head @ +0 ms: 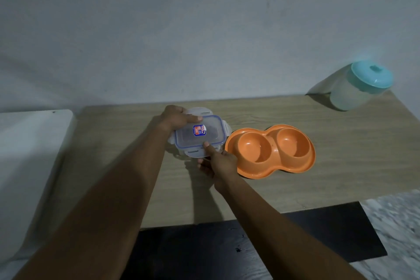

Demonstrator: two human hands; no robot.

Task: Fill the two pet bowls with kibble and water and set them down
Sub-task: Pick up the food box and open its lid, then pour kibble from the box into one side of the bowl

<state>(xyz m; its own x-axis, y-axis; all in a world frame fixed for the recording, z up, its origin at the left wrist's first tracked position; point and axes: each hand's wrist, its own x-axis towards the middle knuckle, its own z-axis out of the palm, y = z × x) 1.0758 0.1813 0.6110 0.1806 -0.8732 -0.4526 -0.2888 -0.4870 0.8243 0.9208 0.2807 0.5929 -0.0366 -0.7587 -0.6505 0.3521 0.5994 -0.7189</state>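
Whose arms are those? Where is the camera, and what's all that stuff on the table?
Those are a person's two arms. The camera sits on their head and looks down, so you see what they see. On the wooden table lies an orange double pet bowl, and both of its cups are empty. Left of it is a clear box with a blue-edged lid. The left hand holds its far side, and the right hand pinches the clip on its near side. At the back right stands a jar with a teal lid.
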